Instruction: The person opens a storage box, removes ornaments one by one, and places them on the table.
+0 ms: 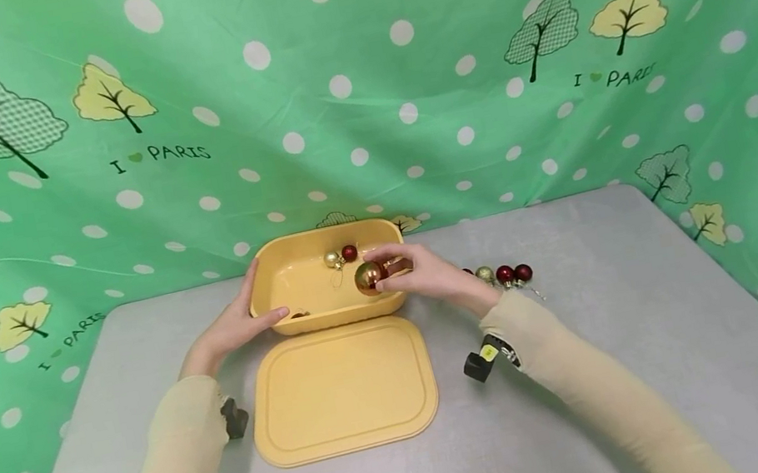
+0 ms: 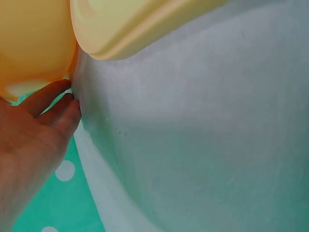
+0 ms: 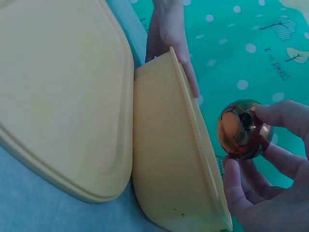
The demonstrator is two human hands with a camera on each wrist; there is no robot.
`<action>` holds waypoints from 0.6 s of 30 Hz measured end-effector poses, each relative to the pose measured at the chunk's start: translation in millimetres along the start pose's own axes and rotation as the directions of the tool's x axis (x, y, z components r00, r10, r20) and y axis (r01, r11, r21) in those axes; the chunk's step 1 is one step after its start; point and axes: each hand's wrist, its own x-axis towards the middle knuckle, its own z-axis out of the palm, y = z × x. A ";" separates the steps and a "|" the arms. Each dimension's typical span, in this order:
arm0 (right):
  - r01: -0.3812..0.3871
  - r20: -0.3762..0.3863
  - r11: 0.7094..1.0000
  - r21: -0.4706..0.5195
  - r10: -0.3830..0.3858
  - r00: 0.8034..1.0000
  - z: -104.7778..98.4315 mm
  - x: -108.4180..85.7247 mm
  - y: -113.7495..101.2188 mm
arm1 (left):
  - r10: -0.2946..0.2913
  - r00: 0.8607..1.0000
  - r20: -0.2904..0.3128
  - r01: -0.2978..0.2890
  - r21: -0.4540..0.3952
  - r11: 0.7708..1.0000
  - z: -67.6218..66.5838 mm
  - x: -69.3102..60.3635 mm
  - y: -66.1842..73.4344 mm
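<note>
Your left hand (image 1: 233, 326), near the grey desk's (image 1: 674, 354) back edge, grips the yellow box (image 1: 340, 317) by its front left corner; the lid (image 1: 342, 391) lies flat just in front. Your right hand (image 1: 424, 269) pinches a shiny copper-gold ball (image 1: 368, 278) over the box's right half. 2 small baubles (image 1: 349, 253) lie inside, towards its back edge; at least 4 other baubles (image 1: 504, 274) rest on the desk beyond its right edge.

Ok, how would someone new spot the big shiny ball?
On the grey table, find the open yellow box. Above it, the right hand holds the shiny coppery ball. It's the only ball held, far bigger than the small red ball and small gold ball inside.
</note>
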 end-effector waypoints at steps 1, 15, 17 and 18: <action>-0.001 -0.003 1.000 0.003 0.001 1.000 -1.3 -1.7 0.5 | -0.002 1.000 -0.001 0.002 0.002 1.000 0.3 0.3 -0.5; -0.030 -0.053 0.998 0.064 0.033 0.998 -17.1 -31.7 13.0 | -0.029 1.000 0.007 0.029 -0.003 1.000 -0.2 -0.8 1.4; -0.048 -0.064 0.997 0.064 0.053 0.997 -19.7 -36.8 14.5 | -0.031 0.999 0.010 0.032 -0.008 0.999 -0.5 -1.0 1.8; -0.056 -0.071 0.997 0.059 0.060 0.996 -21.3 -39.0 15.4 | -0.031 0.999 0.009 0.031 -0.008 1.000 -0.6 -0.9 1.7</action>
